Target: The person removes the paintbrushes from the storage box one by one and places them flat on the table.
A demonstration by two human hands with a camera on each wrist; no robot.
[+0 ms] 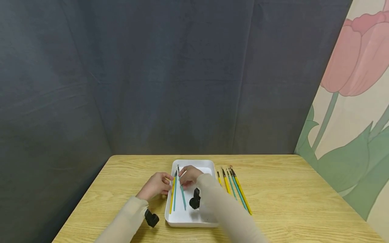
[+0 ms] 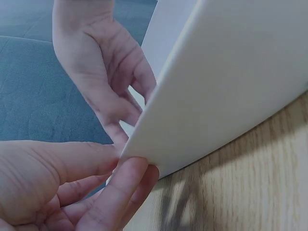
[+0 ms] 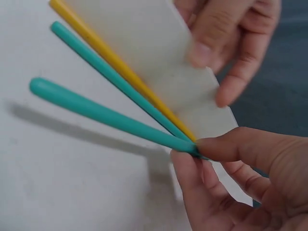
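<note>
My left hand [image 1: 156, 185] holds the left rim of a white rectangular tray [image 1: 194, 162]. In the left wrist view, its thumb and fingers pinch the tray wall [image 2: 207, 91]. My right hand [image 1: 189, 174] is over the tray's left half, pinching a teal paintbrush [image 3: 106, 115] between thumb and fingers. That brush's handle slants toward the near end, casting a shadow on the tray floor. A yellow paintbrush [image 1: 172, 199] and a thinner teal paintbrush [image 1: 174, 199] lie along the tray's left wall, side by side. The right fingers hide part of the held brush.
Right of the tray, several yellow and teal paintbrushes [image 1: 239, 189] lie on the wooden table [image 1: 291, 195], bristles pointing away. My right forearm [image 1: 226, 209] crosses over the tray's right side. A dark curtain [image 1: 182, 84] hangs behind the table, and a tulip-painted wall [image 1: 349, 118] stands at the right.
</note>
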